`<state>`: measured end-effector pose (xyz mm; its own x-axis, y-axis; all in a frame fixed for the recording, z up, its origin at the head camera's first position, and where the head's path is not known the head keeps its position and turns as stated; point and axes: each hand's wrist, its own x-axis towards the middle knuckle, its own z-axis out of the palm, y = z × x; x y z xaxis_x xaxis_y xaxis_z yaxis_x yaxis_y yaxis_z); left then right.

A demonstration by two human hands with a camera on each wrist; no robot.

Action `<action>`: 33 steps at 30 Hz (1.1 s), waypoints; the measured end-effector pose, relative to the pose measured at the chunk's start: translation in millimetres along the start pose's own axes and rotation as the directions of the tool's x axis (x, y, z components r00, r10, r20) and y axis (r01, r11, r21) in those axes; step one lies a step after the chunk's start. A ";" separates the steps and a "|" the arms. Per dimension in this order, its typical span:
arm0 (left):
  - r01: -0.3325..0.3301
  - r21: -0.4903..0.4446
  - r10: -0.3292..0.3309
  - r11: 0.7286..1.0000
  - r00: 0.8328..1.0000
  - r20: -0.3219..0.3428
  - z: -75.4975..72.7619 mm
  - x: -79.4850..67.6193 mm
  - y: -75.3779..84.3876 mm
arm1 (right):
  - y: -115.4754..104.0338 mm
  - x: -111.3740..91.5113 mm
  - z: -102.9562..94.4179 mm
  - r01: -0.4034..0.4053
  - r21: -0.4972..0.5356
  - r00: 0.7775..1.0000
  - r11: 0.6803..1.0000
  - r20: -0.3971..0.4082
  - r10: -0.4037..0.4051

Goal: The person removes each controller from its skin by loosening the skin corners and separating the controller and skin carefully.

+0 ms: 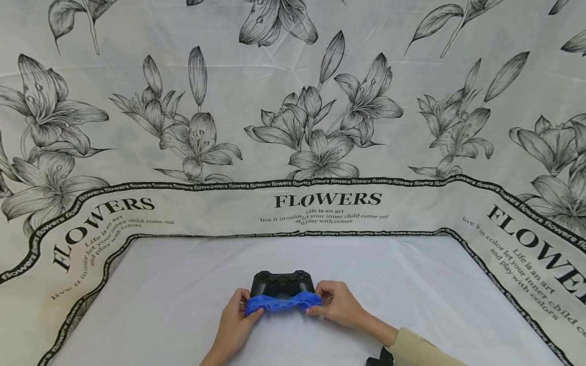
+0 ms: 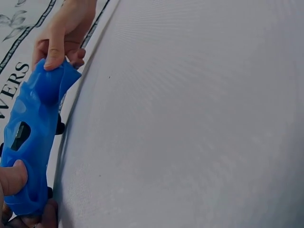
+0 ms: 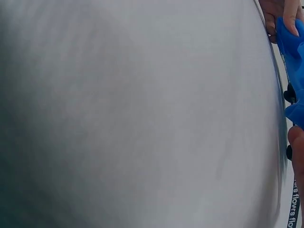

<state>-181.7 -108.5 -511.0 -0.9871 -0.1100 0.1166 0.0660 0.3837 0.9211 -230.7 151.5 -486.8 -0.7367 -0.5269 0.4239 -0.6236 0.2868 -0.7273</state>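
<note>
A black game controller (image 1: 281, 284) sits at the front middle of the table, its upper part bare. Bunched around its lower part is a soft blue silicone cover (image 1: 284, 302). My left hand (image 1: 234, 317) pinches the cover's left end, thumb on the near side. At the other end, my right hand (image 1: 341, 305) grips it between thumb and fingers. The left wrist view shows the blue cover (image 2: 35, 123) stretched lengthwise, with a dark patch showing through a hole. Only part of the blue cover (image 3: 297, 57) is in the right wrist view.
The table (image 1: 183, 274) has a white cloth. Behind and at both sides stands a white curtain (image 1: 329, 213) with flower prints and lettering. A black object (image 1: 381, 357) is by the beige right sleeve (image 1: 421, 351).
</note>
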 end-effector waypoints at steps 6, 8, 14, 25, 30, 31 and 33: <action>-0.032 0.017 0.032 0.999 0.999 -0.009 0.4 -1.0 -0.8 | 14.6 -6.6 7.0 0.115 -0.082 0.993 0.990 -0.017 -0.117; -0.058 0.026 0.058 0.998 0.998 -0.008 0.0 -1.0 -2.1 | 19.7 -9.6 8.5 0.140 -0.112 0.990 0.984 -0.014 -0.143; -0.105 0.068 0.104 0.992 0.994 0.015 -2.7 0.3 -3.9 | 18.4 -10.8 11.0 0.201 -0.163 0.979 0.966 -0.002 -0.204; -0.080 0.128 0.083 0.989 0.996 -0.014 0.8 -2.5 0.3 | -18.6 -8.4 12.5 0.073 -0.099 0.996 0.992 -0.041 -0.077; -0.105 0.248 0.120 0.963 0.992 -0.048 2.5 -5.3 4.7 | -4.8 -12.9 17.2 -0.027 -0.084 0.999 0.996 -0.037 0.024; -0.104 0.273 0.123 0.956 0.991 -0.054 2.4 -5.3 6.0 | -3.4 -13.4 17.7 -0.048 -0.081 0.998 0.996 -0.032 0.046; -0.098 0.320 0.124 0.942 0.991 -0.060 2.0 -4.7 8.2 | -2.2 -13.5 18.1 -0.076 -0.086 0.997 0.993 -0.021 0.075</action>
<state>-176.7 -103.0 -504.8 -0.9608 -0.1164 0.2516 0.1124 0.6661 0.7373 -214.6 143.5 -500.7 -0.7865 -0.4871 0.3796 -0.5857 0.3936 -0.7085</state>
